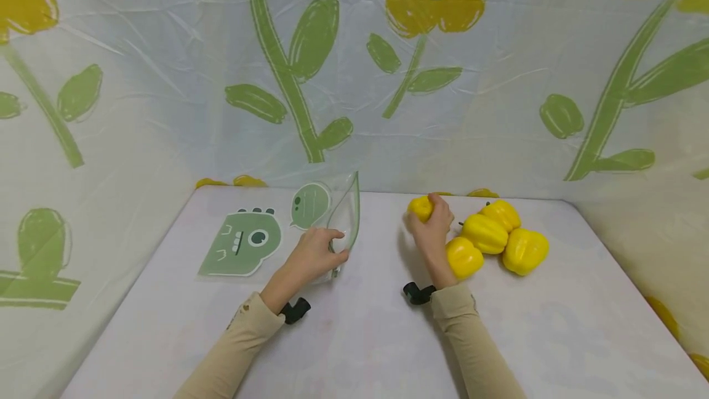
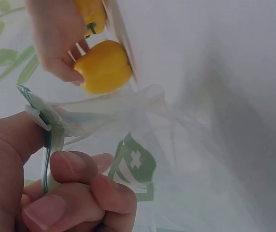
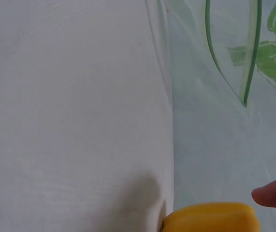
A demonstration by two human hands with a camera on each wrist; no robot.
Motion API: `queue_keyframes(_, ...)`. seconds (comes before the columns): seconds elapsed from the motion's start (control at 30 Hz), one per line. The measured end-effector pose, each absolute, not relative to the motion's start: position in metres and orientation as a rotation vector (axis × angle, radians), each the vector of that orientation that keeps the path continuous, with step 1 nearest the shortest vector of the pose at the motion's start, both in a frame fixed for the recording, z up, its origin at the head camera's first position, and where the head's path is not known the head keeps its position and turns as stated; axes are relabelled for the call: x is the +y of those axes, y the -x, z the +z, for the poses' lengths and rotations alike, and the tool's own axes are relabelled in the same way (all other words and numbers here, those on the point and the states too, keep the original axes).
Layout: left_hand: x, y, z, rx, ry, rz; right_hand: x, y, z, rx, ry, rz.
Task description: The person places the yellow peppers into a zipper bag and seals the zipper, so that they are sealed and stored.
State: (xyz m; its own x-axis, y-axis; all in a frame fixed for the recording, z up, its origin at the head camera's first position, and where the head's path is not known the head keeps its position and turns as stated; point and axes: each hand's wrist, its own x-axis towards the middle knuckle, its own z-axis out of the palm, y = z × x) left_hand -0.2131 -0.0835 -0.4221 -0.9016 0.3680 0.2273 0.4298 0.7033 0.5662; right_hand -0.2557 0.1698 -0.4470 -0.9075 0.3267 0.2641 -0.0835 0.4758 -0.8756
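Note:
A clear zip bag [image 1: 240,245] with green cartoon monster prints lies on the left of the table, its mouth facing right and standing partly open. My left hand [image 1: 314,252] pinches the bag's edge near the zip, by a white slider [image 2: 37,117]. My right hand [image 1: 434,229] holds a yellow bell pepper [image 1: 420,208], apart from the bag's mouth. In the right wrist view one fingertip [image 3: 268,193] stands off this pepper [image 3: 213,220]; the other fingers are out of view. Whether the pepper touches the table is unclear.
Several more yellow bell peppers [image 1: 484,234] sit close together right of my right hand, one beside its wrist. A white-covered table [image 1: 365,337] meets a flower-printed cloth [image 1: 354,48] at the back. Dark wrist-worn devices [image 1: 296,311] sit at both cuffs.

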Motion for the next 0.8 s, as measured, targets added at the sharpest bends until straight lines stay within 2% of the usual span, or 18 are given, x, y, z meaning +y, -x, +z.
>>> queue_keyframes(0.3,-0.085,0.213,-0.423,-2.829,0.666,-0.983,0.169,0.258,-0.462,-2.515,0.203,1.745)
queue_keyframes(0.57,-0.084,0.214,-0.423,-2.831,0.666,-0.976,0.171,0.257,-0.468,-2.47,0.151,1.736)
queue_keyframes(0.8,-0.085,0.215,-0.422,-2.84,0.666,-0.967,0.165,0.257,-0.456,-2.45,0.119,1.711)
